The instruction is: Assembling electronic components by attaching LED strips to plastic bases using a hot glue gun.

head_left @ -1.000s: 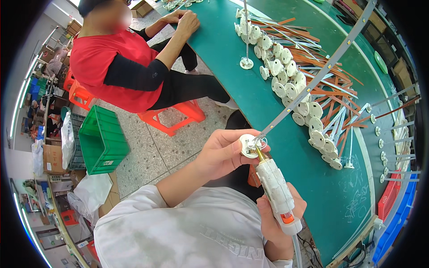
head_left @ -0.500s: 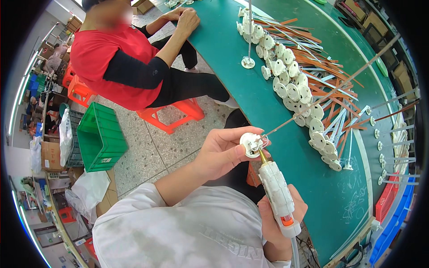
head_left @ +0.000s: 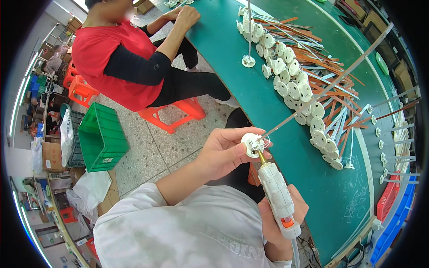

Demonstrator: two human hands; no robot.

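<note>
My left hand (head_left: pixel 216 154) pinches a small white round plastic disc (head_left: pixel 249 149) between thumb and fingers. A long thin strip (head_left: pixel 328 89) runs from this disc up and to the right across the table, and thin pale wires loop at the disc's edge. In my right hand (head_left: pixel 269 225) is a white hot glue gun (head_left: pixel 275 187), its fingers wrapped round the body. The gun's brass nozzle (head_left: pixel 262 157) points up at the disc's lower edge, at or very near its surface; whether glue is coming out I cannot tell.
On the green table (head_left: pixel 330 196) lies a long row of white discs (head_left: pixel 292 91) with brown and silver strips. One disc (head_left: pixel 248 61) stands apart with its strip upright. A person in red (head_left: pixel 120 67) sits at the left. A green crate (head_left: pixel 102 138) stands on the floor.
The strip's far end has swung slightly up and left, and the disc has shifted a little. Both hands keep their grips, with the nozzle still at the disc.
</note>
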